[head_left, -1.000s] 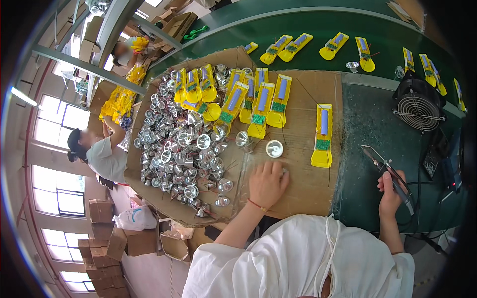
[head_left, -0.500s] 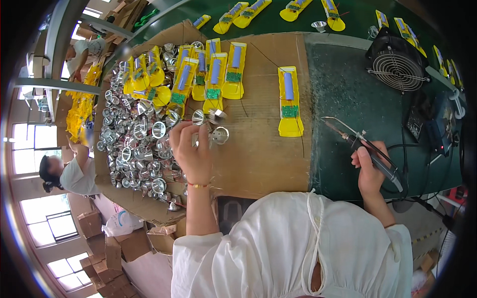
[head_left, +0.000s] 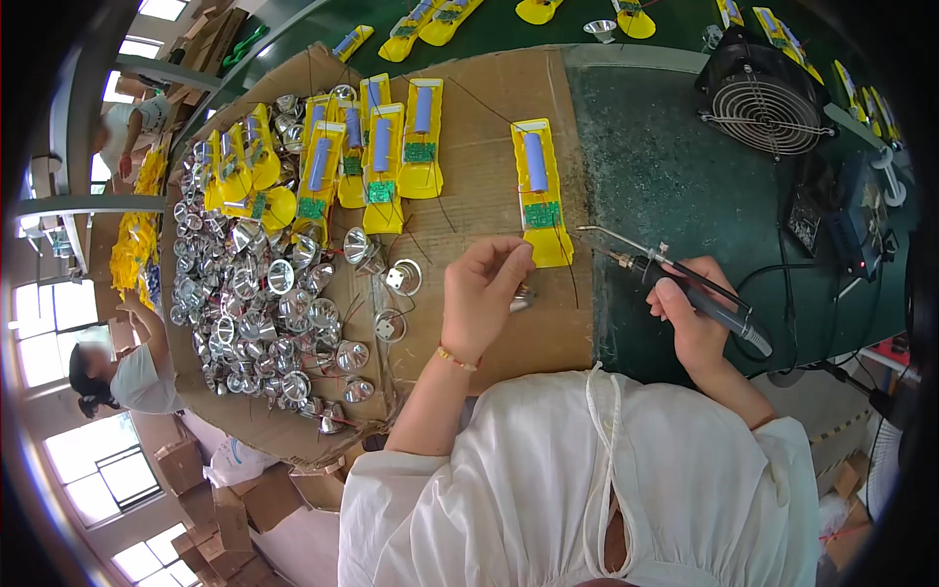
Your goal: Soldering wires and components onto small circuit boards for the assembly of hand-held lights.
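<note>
Yellow casing [head_left: 549, 247], fitted with a blue-violet cylinder and a green circuit board, lies on brown cardboard [head_left: 479, 176] at the middle of the table [head_left: 650, 137]. Left hand [head_left: 479, 298] at its near end, grip narrow, thumb and forefinger close together; cannot tell whether anything is pinched. Silvery reflector [head_left: 524, 297] just beside that hand, partly hidden by it. Right hand [head_left: 696, 333], to the right: grip closed around a dark soldering iron [head_left: 732, 318], tip pointing left toward the casing. Left of the casing, a cluster of similar yellow casings [head_left: 384, 161]; nearer and farther left, a heap of reflectors [head_left: 279, 318]. Far right, black fan [head_left: 765, 115] with round wire guard.
</note>
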Motion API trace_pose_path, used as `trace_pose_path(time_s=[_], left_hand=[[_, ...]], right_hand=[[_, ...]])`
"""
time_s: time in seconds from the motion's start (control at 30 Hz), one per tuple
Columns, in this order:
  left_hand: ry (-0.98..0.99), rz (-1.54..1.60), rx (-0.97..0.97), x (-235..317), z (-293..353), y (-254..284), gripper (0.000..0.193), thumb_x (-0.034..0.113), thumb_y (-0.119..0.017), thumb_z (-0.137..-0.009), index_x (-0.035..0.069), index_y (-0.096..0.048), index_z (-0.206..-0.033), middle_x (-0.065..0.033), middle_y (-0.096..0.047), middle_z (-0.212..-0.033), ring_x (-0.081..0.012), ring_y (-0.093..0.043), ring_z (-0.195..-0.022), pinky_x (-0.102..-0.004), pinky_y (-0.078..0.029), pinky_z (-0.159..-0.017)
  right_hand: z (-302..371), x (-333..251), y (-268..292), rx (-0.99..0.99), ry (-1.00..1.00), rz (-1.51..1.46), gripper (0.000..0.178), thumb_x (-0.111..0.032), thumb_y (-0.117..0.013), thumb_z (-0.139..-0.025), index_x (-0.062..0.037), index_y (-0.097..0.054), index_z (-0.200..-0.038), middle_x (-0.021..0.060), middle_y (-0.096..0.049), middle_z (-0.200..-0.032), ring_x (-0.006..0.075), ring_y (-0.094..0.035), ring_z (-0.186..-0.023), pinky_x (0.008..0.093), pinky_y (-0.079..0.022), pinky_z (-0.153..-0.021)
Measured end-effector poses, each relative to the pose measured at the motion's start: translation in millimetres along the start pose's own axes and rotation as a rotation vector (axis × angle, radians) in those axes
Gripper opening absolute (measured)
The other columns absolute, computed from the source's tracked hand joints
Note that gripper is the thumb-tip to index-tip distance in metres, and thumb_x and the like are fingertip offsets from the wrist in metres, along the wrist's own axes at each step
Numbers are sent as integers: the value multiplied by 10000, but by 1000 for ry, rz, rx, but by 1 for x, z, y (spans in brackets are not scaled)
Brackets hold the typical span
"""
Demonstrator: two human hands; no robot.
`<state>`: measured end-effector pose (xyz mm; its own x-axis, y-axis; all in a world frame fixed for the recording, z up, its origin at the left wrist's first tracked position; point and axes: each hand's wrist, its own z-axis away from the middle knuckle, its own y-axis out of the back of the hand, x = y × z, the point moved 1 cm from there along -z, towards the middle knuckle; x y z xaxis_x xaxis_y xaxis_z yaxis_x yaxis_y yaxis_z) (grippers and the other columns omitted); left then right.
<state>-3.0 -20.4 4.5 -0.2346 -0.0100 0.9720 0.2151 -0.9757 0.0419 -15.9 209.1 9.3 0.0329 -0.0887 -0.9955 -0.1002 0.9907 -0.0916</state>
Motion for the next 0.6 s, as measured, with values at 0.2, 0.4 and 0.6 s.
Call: trace_pose_path(time_s=[0.2,0.4,0.6], left_hand=[[33,-88,53,6,-7,-2,109,45,-616,-820,-34,-599,-893,-46,-628,-726,-74,-561,-618,-191,-461,-581],[104,-223,100,1,-11,-4,115,99,-662,-786,-14,-641,-785,-45,-606,-711,-74,-538,-574,-212,-429,-516],[-114,-326,74,-2,-19,-8,121,86,-661,-772,-30,-626,-764,-57,-545,-791,-96,-514,-581,-228,-425,-524]], right_hand=[[-8,6,-6,-9,18,26,163,-81,-635,-792,22,-533,-867,82,-608,-687,94,-574,-589,216,-471,-526],[-14,8,-9,-57,149,170,169,-78,-615,-799,37,-518,-876,104,-588,-691,122,-572,-590,233,-474,-529],[-18,10,-13,-48,132,181,164,-76,-618,-798,35,-521,-871,103,-587,-697,125,-572,-586,234,-474,-523]])
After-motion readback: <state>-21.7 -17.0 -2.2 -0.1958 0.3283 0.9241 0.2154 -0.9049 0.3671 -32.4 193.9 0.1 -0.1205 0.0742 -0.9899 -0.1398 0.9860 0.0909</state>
